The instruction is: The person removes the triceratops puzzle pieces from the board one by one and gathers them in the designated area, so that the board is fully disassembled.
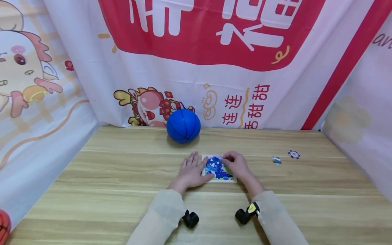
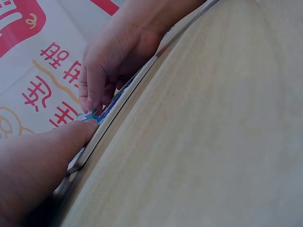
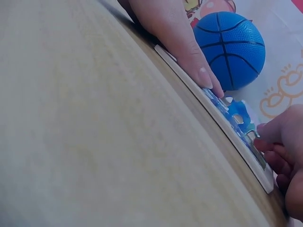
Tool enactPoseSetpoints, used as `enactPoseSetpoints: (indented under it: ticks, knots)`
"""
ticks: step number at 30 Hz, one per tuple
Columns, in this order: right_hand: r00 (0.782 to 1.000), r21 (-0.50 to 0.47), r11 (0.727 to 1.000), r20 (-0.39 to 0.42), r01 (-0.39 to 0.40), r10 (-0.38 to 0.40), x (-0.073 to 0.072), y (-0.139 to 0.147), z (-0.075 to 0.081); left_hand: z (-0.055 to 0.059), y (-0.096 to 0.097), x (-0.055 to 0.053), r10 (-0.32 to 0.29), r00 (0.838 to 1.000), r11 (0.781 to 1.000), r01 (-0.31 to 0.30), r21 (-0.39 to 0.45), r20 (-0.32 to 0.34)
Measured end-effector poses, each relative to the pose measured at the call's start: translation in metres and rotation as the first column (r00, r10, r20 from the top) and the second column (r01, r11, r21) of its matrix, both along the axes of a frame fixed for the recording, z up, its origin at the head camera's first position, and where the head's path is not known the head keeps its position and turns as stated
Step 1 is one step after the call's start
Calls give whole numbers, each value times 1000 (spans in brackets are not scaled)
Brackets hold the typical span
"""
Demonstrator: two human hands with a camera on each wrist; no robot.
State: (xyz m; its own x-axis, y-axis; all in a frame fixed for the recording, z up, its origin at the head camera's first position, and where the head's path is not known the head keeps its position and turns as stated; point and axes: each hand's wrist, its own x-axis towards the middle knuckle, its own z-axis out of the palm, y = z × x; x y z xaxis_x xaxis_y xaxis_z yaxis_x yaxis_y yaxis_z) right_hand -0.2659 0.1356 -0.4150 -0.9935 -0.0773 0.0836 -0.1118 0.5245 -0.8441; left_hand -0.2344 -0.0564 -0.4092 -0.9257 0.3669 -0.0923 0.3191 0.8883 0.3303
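A small jigsaw puzzle (image 1: 225,175) with a blue dinosaur picture lies in its pale tray on the wooden table. My left hand (image 1: 190,174) rests flat along the puzzle's left side, fingers straight, thumb on the picture. At the upper right of the puzzle, my right hand (image 1: 238,164) has its fingertips bent down. In the right wrist view, thumb and fingers of that hand pinch a blue puzzle piece (image 3: 244,113), which stands tilted up from the tray. Part of the picture is hidden under both hands.
A blue ball (image 1: 183,126) sits behind the puzzle, by the printed curtain. To the right lie a loose puzzle piece (image 1: 276,160) and a round chip (image 1: 294,154). A red ball (image 1: 4,225) shows at the left edge.
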Motion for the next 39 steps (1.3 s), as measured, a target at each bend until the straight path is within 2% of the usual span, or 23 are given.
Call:
enactPoseSetpoints:
  ticks: [8, 13, 18, 26, 33, 39]
  knots:
    - [999, -49, 998, 0, 38, -38, 0, 0, 1, 2, 1, 1, 0, 1000, 1000, 0, -7, 6]
    - [999, -38, 999, -35, 6, -8, 0, 1, 1, 2, 1, 2, 1, 1000, 1000, -1, -12, 2]
    - [997, 18, 999, -64, -49, 50, 2, 3, 2, 2, 1, 1, -2, 1000, 1000, 2, -10, -2]
    - [990, 101, 988, -68, -113, 120, 2, 3, -1, 2, 1, 3, -4, 1000, 1000, 4, -6, -11]
    - [993, 97, 990, -50, -103, 108, 3, 2, -2, 2, 1, 4, -3, 1000, 1000, 3, -3, -11]
    - [986, 94, 989, -105, -117, 127, 3, 2, 1, 2, 0, 4, -2, 1000, 1000, 2, 5, -17]
